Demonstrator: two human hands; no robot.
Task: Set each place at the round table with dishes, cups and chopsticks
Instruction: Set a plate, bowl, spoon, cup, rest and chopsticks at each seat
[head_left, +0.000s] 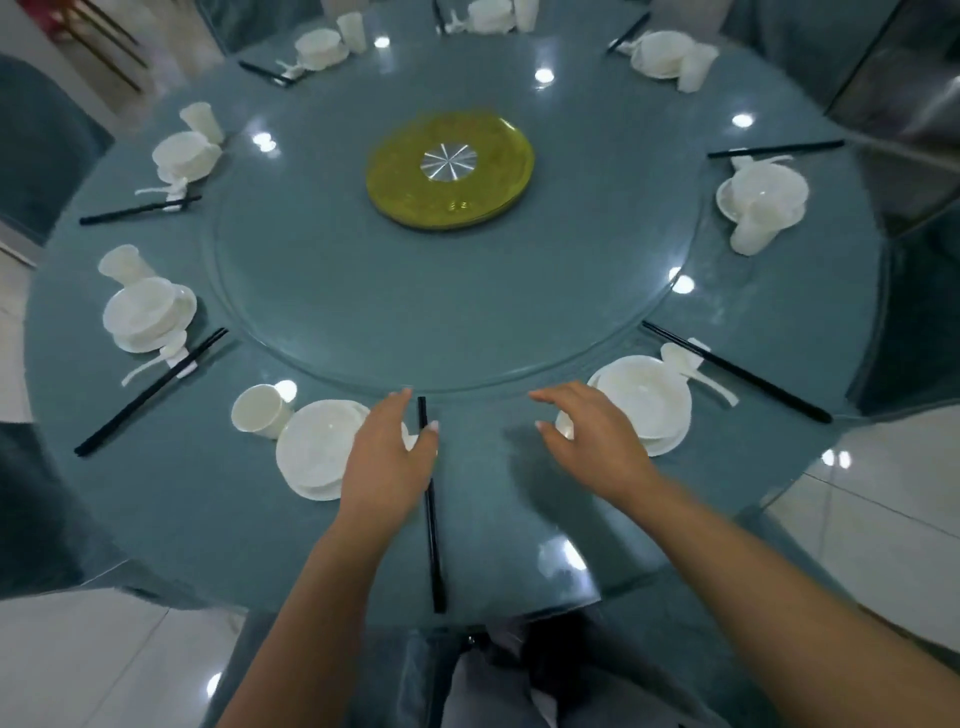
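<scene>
The left hand (390, 457) hides part of the nearest plate (311, 457) (rim only).

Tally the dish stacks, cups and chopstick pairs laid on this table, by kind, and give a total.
Dish stacks: 8
Cups: 8, one partly behind the right hand
Chopstick pairs: 8
Total: 24
</scene>
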